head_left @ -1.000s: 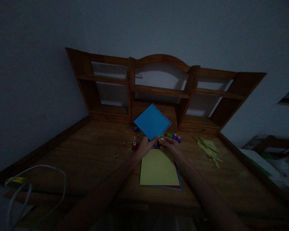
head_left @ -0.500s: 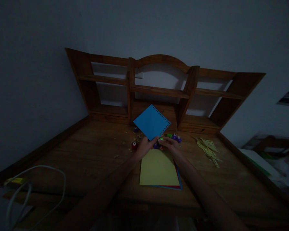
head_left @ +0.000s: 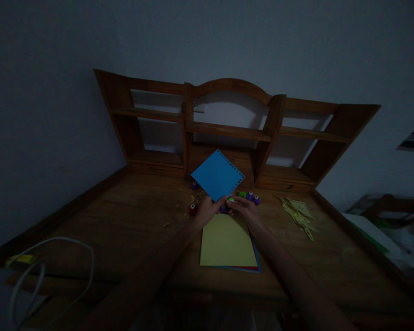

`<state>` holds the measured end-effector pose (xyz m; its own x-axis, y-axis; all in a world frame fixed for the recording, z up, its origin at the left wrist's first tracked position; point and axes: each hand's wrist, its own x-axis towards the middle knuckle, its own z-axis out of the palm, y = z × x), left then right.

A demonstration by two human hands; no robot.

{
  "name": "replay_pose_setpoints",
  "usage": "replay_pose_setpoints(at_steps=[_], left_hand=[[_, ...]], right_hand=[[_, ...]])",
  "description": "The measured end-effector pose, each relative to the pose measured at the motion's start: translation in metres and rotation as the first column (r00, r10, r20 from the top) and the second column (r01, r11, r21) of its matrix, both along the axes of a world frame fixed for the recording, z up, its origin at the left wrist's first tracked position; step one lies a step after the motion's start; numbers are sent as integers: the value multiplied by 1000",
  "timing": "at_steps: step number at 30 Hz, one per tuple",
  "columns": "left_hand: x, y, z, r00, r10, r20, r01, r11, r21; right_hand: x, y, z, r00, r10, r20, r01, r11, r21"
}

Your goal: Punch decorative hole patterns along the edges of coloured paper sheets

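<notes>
My left hand (head_left: 207, 209) pinches the lower corner of a blue paper sheet (head_left: 216, 175) and holds it tilted up over the wooden desk (head_left: 131, 220). One edge of the sheet carries a row of punched holes. My right hand (head_left: 243, 206) is closed around a small green paper punch (head_left: 230, 199) set at that same lower corner. Under both wrists lies a stack of coloured sheets with a yellow sheet (head_left: 227, 242) on top.
Small punches lie nearby: a red one (head_left: 192, 208), purple ones (head_left: 252, 196) and another purple one (head_left: 194, 185). Yellow paper strips (head_left: 299, 214) are at the right, confetti bits at the left. A wooden shelf hutch (head_left: 227, 128) stands behind. A white cable (head_left: 51, 266) loops at the front left.
</notes>
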<state>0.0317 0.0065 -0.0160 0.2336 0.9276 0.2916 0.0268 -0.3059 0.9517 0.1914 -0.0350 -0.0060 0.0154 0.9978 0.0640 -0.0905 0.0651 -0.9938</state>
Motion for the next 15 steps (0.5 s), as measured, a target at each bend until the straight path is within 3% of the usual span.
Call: replay_pose_setpoints(at_steps=[15], left_hand=[[-1,3,-5,999,26,-28,-26,999,19]], right_hand=[[-1,-6,7,1000,6,5,-6,1000,8]])
